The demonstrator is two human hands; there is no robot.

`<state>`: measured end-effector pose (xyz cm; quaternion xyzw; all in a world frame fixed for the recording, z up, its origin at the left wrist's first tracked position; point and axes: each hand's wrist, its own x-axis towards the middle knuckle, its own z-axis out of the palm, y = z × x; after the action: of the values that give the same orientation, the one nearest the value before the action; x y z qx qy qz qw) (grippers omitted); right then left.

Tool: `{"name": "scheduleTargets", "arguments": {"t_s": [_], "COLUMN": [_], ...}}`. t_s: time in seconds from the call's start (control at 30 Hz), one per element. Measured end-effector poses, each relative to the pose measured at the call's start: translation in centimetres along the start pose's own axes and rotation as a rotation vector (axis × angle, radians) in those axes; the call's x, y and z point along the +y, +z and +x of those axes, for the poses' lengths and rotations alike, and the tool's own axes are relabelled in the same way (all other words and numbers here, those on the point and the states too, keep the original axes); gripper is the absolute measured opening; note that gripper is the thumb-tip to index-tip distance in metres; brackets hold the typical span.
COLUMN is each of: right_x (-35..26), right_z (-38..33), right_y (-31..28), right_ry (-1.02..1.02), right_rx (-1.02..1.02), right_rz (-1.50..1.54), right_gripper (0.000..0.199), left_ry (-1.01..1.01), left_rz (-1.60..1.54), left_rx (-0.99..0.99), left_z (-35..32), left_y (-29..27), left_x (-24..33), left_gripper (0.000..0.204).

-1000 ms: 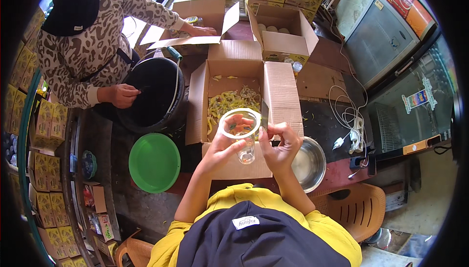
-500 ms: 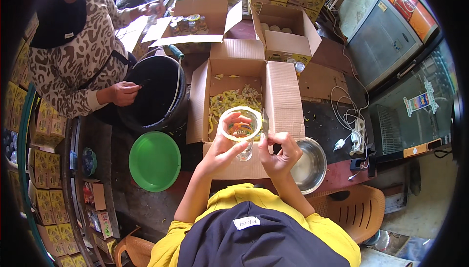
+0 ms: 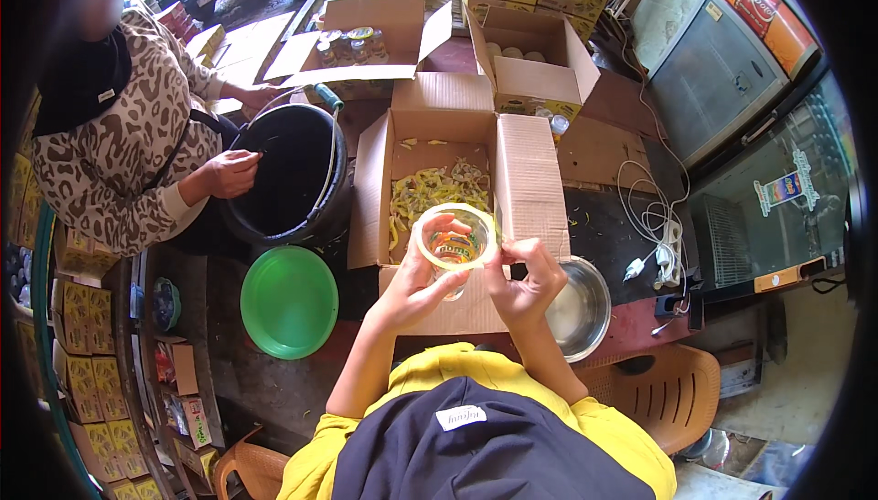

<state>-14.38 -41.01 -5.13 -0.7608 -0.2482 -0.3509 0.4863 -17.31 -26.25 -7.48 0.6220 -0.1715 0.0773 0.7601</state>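
Note:
A clear glass [image 3: 454, 253] with a yellow band round its rim and a coloured print is held in my left hand [image 3: 408, 288], fingers wrapped round its side. Its mouth tilts up toward me. My right hand [image 3: 527, 282] is closed in a pinch at the right of that rim; whatever lies between its fingertips is too small to make out. Both hands are over the near edge of an open cardboard box [image 3: 530, 185]. Yellow-green strips and scraps [image 3: 430, 191] are heaped on its bottom.
Left of the box stand a black bucket [image 3: 340, 166] and a green basin [image 3: 289, 303]; a steel bowl [image 3: 599, 308] is at right. Behind are open cartons, one with jars [image 3: 352, 43]. A co-worker's hand [image 3: 230, 174] hovers over the bucket. A power strip [image 3: 670, 249] lies far right.
My right hand has come in against the glass's rim, and the glass has tipped slightly. The co-worker has leaned left, and their far hand has come down toward the bucket.

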Motion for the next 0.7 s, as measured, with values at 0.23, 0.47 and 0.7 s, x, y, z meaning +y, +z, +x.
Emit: {"name": "scheduleTargets", "arguments": {"t_s": [0.23, 0.47, 0.7], "right_x": [-0.2, 0.1, 0.1], "right_z": [0.3, -0.1, -0.3], "right_y": [0.1, 0.2, -0.4], "right_ry": [0.045, -0.046, 0.004], "right_rx": [-0.028, -0.004, -0.034], "right_rz": [0.070, -0.026, 0.050], "right_gripper": [0.014, 0.015, 0.015], "left_ry": [0.000, -0.014, -0.015], "left_rz": [0.013, 0.049, 0.029], "left_rx": [0.011, -0.011, -0.062], "left_z": [0.3, 0.0, -1.0], "left_y": [-0.6, -0.6, -0.3], "left_x": [0.3, 0.5, 0.4], "left_gripper": [0.061, 0.061, 0.062]}}
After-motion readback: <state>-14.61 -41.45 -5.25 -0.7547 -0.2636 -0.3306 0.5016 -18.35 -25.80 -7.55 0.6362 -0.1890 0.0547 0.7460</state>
